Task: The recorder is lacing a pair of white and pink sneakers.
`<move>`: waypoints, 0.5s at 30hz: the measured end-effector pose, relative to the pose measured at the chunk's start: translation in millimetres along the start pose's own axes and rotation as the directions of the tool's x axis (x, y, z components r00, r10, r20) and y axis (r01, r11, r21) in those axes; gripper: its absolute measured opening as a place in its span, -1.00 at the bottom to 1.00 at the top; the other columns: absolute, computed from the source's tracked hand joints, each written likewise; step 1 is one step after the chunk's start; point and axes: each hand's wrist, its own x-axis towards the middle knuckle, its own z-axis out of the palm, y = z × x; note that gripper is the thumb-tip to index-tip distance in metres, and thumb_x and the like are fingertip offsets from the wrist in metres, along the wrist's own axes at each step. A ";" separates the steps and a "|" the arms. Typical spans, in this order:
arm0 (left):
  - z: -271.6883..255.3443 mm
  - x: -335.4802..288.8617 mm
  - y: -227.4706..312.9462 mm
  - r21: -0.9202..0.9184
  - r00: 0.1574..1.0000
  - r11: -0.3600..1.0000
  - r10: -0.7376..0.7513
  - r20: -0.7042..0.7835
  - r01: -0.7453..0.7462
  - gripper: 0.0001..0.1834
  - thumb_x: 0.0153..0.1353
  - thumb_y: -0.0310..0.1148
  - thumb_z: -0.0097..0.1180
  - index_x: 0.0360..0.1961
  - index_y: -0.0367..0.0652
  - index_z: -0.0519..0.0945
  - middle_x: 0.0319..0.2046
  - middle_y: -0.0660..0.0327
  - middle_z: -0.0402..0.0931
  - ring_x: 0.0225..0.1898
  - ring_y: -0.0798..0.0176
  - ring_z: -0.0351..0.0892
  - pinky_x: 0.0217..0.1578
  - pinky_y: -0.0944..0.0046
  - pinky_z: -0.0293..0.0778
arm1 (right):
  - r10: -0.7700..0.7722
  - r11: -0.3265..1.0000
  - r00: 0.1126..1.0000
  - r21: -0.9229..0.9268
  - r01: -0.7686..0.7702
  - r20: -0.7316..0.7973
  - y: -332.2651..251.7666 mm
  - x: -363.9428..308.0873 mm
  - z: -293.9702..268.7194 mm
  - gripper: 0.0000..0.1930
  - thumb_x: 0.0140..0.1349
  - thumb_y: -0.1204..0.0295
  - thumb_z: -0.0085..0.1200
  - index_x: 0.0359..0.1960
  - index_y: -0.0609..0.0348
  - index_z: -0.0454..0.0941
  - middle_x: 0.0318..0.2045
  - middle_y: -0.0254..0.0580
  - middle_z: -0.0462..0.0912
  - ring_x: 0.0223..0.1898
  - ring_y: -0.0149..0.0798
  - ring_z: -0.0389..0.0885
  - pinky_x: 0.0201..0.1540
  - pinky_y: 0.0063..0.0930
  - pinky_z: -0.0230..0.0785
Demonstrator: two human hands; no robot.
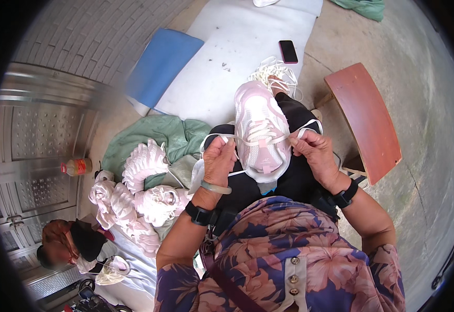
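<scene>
I observe left hand (220, 157) and right hand (314, 154) pinched closed on the white shoelace (278, 139), apparently tensioning it; the lap's (301, 179) front edge seemingly steadies the pink-and-white sneaker (263, 155).

1. Shoe (249, 108): a chunky trainer in white and pale pink, with a light mesh upper and a thick sole. It rests on the person's lap, laced side facing up, its length running away from the body.
2. Lace (261, 126): white, threaded across the middle of the shoe. One length stretches out to the left hand (221, 156), the other to the right hand (314, 154), each pinched in the fingertips; slack loops curve beside both.
</scene>
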 end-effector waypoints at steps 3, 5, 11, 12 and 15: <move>-0.8 -3.0 -5.2 -0.042 1.000 0.999 0.015 0.007 -0.015 -0.90 0.27 -0.38 0.00 -0.41 -0.09 0.46 -0.68 0.43 0.34 -0.73 0.62 0.16 -0.74 0.59 0.05 | -0.057 0.998 0.998 -0.019 0.056 -0.023 2.6 1.9 3.2 -0.96 0.15 0.54 0.13 -0.38 0.24 0.59 -0.57 -0.56 0.44 -0.54 -0.65 0.26 -0.48 -0.74 0.15; 2.4 -3.4 -6.3 -0.044 0.999 0.998 0.042 0.019 -0.041 -0.92 0.26 -0.41 0.00 -0.40 -0.09 0.45 -0.67 0.42 0.36 -0.73 0.60 0.18 -0.72 0.58 0.09 | -0.078 0.996 0.996 -0.056 0.075 -0.041 4.3 3.2 4.5 -0.98 0.15 0.56 0.12 -0.39 0.24 0.58 -0.58 -0.58 0.41 -0.54 -0.66 0.24 -0.48 -0.75 0.13; 2.7 -4.4 -14.2 -0.063 0.995 0.995 0.083 0.053 -0.080 -0.97 0.23 -0.42 0.03 -0.33 -0.09 0.44 -0.62 0.33 0.45 -0.69 0.52 0.32 -0.66 0.53 0.20 | -0.154 0.987 0.985 -0.048 0.151 -0.078 4.6 5.6 14.7 -0.98 0.15 0.60 0.11 -0.39 0.26 0.57 -0.57 -0.59 0.40 -0.51 -0.68 0.25 -0.47 -0.77 0.13; 3.0 -4.3 -14.9 -0.069 0.995 0.994 0.085 0.060 -0.081 -0.97 0.23 -0.43 0.03 -0.32 -0.09 0.44 -0.61 0.33 0.46 -0.67 0.52 0.35 -0.65 0.53 0.22 | -0.162 0.986 0.983 -0.051 0.159 -0.081 4.0 5.7 15.9 -0.98 0.14 0.60 0.11 -0.40 0.26 0.57 -0.56 -0.58 0.42 -0.51 -0.68 0.27 -0.46 -0.77 0.15; 2.9 -4.1 -14.7 -0.045 0.994 0.995 0.090 0.058 -0.087 -0.95 0.23 -0.44 0.02 -0.28 -0.10 0.45 -0.61 0.34 0.46 -0.66 0.52 0.36 -0.63 0.54 0.24 | -0.198 0.974 0.977 -0.128 0.187 -0.079 3.3 6.7 17.6 -0.98 0.14 0.60 0.10 -0.40 0.28 0.57 -0.56 -0.54 0.45 -0.50 -0.67 0.29 -0.45 -0.76 0.17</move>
